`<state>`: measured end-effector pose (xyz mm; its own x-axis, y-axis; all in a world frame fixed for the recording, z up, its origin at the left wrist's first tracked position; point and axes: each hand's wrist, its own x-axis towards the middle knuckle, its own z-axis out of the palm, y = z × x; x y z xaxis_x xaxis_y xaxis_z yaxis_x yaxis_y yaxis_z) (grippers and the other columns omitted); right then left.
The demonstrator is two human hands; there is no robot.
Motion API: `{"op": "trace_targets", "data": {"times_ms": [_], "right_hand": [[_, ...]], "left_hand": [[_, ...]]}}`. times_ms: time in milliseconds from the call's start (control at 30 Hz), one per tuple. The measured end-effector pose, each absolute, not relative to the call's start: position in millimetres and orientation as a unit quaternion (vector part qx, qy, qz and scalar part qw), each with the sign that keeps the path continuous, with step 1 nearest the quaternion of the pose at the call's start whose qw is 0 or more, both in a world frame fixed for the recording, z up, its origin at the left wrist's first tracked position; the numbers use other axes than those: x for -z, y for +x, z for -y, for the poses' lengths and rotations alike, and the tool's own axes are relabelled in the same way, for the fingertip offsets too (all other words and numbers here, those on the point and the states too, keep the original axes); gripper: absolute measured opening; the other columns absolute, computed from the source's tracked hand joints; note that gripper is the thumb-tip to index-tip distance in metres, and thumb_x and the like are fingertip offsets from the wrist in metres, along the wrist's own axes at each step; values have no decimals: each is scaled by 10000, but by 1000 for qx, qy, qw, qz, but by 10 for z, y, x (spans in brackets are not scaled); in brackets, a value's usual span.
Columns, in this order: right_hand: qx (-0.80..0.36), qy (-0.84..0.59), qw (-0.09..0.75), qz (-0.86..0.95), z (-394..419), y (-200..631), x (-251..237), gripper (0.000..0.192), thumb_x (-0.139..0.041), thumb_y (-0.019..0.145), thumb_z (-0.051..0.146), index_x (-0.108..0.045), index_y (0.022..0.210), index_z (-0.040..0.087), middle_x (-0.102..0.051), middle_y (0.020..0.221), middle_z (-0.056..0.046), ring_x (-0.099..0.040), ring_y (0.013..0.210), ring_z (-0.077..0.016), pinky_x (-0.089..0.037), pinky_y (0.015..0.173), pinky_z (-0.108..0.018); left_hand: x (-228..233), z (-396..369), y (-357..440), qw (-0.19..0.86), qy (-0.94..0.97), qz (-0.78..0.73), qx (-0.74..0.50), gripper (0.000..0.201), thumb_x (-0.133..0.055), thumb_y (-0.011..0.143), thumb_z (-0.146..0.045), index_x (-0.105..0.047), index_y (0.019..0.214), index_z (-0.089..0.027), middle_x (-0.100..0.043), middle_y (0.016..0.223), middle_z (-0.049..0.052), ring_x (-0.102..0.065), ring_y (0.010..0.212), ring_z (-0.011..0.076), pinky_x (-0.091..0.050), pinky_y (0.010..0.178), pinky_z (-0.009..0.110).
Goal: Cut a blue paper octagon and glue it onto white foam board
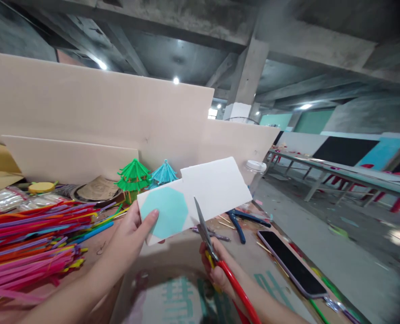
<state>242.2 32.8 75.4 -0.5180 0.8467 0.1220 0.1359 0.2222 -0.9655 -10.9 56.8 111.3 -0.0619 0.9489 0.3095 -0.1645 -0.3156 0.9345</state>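
Observation:
My left hand (139, 225) grips the left end of a white card (216, 184), its thumb pressed on a pale blue octagon (169, 211) that lies on the card. The card is tilted up above the table and has a step cut in its upper edge. My right hand (216, 265) is closed around scissors (228, 274) with red and yellow handles. Their blades point up in front of the card, just right of the octagon; whether they touch it I cannot tell. Behind the card stand a green tiered pagoda model (132, 177) and a blue one (164, 172).
Bundles of coloured pipe cleaners (34, 247) cover the left side. Right of the card lie blue-handled pliers (236, 225), a phone (290, 263) and a clear jar (255, 168). Pale upright boards (101, 103) close off the back. A long table (341, 168) stands beyond the aisle.

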Motion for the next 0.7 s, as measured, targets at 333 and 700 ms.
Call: {"op": "trace_targets", "data": {"times_ms": [333, 700], "right_hand": [[-539, -344, 379, 669, -322, 2385, -628, 625, -612, 763, 809, -508, 1083, 282, -383, 777, 39, -311, 619, -115, -241, 558, -265], [-545, -354, 400, 646, -300, 2384, -602, 596, -617, 801, 768, -518, 1087, 255, -375, 761, 51, -281, 577, -83, -228, 511, -238]], "left_hand": [[-1199, -545, -84, 460, 494, -403, -618, 709, -819, 699, -575, -548, 1212, -167, -753, 1047, 90, -712, 706, 235, -590, 534, 324], [-1194, -539, -73, 470, 487, -397, -619, 711, -815, 711, -563, -534, 1231, -168, -743, 1078, 88, -672, 621, 194, -583, 504, 327]]}}
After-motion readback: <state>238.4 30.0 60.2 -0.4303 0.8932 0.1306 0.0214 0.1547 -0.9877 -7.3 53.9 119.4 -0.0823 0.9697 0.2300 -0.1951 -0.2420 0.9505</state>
